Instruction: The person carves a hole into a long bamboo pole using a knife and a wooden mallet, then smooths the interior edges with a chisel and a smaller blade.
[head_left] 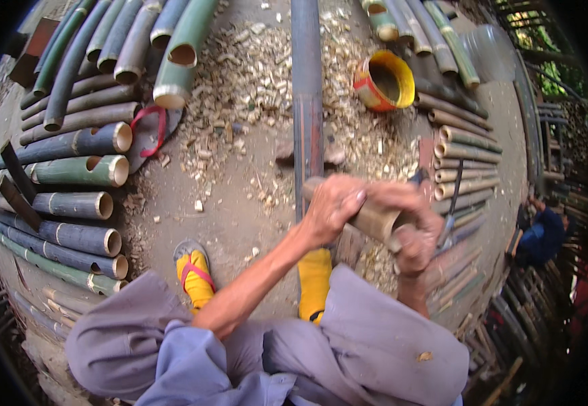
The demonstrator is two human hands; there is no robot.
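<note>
A short brown bamboo tube is held in front of my knees, tilted, with its open end toward the right. My left hand is closed over its left part. My right hand curls round the open end, its fingers reaching along the far side; the hand is slightly blurred. Just beyond my left hand, a long dark bamboo pole runs away from me along the ground. It lies across a brick-like block. Partly hidden under the tube is a wooden block.
Cut bamboo tubes lie in rows at the left, with more bamboo pieces at the right. Wood chips cover the ground ahead, around a yellow-and-red tin. A sandal lies left. Another person sits far right.
</note>
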